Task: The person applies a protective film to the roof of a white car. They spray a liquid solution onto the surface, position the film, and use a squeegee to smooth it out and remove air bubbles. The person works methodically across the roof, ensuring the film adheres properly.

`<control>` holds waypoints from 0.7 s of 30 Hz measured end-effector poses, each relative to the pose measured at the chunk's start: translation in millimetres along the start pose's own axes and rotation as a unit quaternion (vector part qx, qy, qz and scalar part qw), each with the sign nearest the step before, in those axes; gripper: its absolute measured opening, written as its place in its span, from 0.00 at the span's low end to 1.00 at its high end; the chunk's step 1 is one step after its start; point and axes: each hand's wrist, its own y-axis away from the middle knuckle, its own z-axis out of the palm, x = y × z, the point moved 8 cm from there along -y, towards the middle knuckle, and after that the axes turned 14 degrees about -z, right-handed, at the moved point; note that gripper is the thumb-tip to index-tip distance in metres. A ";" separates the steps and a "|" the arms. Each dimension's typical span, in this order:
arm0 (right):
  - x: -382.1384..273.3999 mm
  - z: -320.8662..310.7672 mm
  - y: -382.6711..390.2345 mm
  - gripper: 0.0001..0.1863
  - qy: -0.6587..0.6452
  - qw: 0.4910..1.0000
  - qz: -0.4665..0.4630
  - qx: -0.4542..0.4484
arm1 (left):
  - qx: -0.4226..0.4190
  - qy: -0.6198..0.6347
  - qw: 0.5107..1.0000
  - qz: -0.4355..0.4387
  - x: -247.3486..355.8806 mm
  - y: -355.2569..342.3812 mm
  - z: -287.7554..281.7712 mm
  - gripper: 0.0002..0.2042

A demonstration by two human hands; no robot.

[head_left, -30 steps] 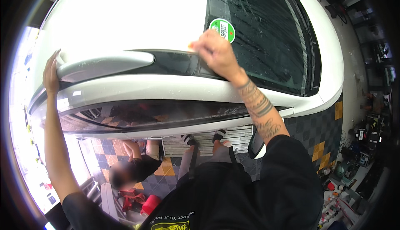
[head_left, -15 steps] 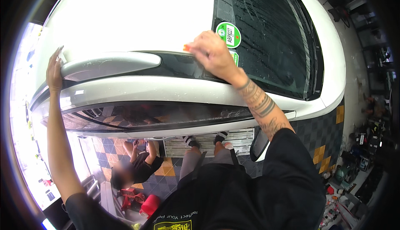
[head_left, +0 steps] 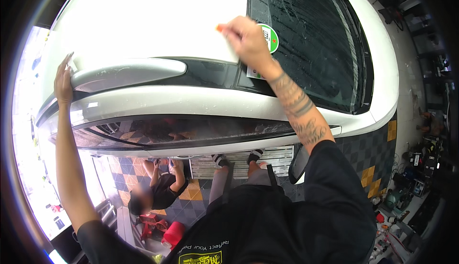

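Over the white car roof (head_left: 158, 20), near the windshield's edge, my right hand (head_left: 248, 42) is closed in a fist-like grip. A small orange piece (head_left: 219, 27) pokes out between its thumb and fingers; most of it is hidden. My left hand (head_left: 63, 80) lies with fingers stretched out against the rear end of the silver roof rail (head_left: 129, 70). Something whitish shows beside those fingers, too small to make out. A round green and white sticker (head_left: 274, 39), partly covered by my right hand, is on the wet windshield (head_left: 311, 39).
I stand on a slatted platform (head_left: 201, 169) alongside the car. Down at the left a person (head_left: 165, 187) in black sits low, close to the car's side. Red containers (head_left: 173, 234) lie near that person. Tools and bottles (head_left: 397, 197) crowd the far right. A side mirror (head_left: 299, 162) juts out below my right arm.
My right hand has moved farther across the roof, away from me, with the orange piece still in its grip. My left hand stays at the rail.
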 end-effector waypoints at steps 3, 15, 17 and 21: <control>-37.4 11.4 7.9 0.04 -0.001 0.998 -0.055 -0.023 | 0.011 -0.014 1.000 0.009 -3.6 6.6 -2.6 0.23; 11.0 -1.1 -10.1 0.03 0.023 1.000 0.013 -0.012 | 0.008 0.016 0.999 -0.029 3.4 0.3 -0.3 0.22; -49.0 24.6 4.6 0.04 0.005 0.992 -0.101 -0.077 | 0.013 0.004 1.000 -0.020 0.8 7.7 -0.9 0.22; 33.5 -15.6 -12.7 0.02 0.038 0.998 0.008 0.055 | 0.010 -0.002 1.000 0.005 10.2 -4.8 3.0 0.23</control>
